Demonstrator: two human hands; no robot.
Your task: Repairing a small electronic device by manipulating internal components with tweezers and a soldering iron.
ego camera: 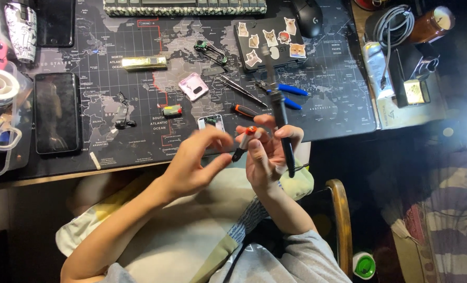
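Both hands are up in front of the person, just off the near edge of the desk. Their right hand [267, 154] is closed around a long black tool [281, 123] that sticks up and leans a bit, and its fingers also pinch a small screwdriver with an orange tip [244, 140]. Their left hand [194, 162] is half open, thumb and fingers curled toward that small screwdriver, very close to it; it is blurry, so I cannot tell if it touches. On the desk lies a dark mat printed with a map [113, 68]. On it I count two black phones [57, 112], one standing beside the other, one small pink square case [193, 86], one gold bar-shaped thing [144, 63], one pair of tweezers [241, 90], one pair of pliers with blue handles [286, 95], and one more orange-and-black screwdriver [244, 111] lying flat near the hands. A black box [270, 44] at the back has about six animal stickers on its lid. At the right side sit a white tube [374, 65] and a brown jar with a round lid [433, 23].
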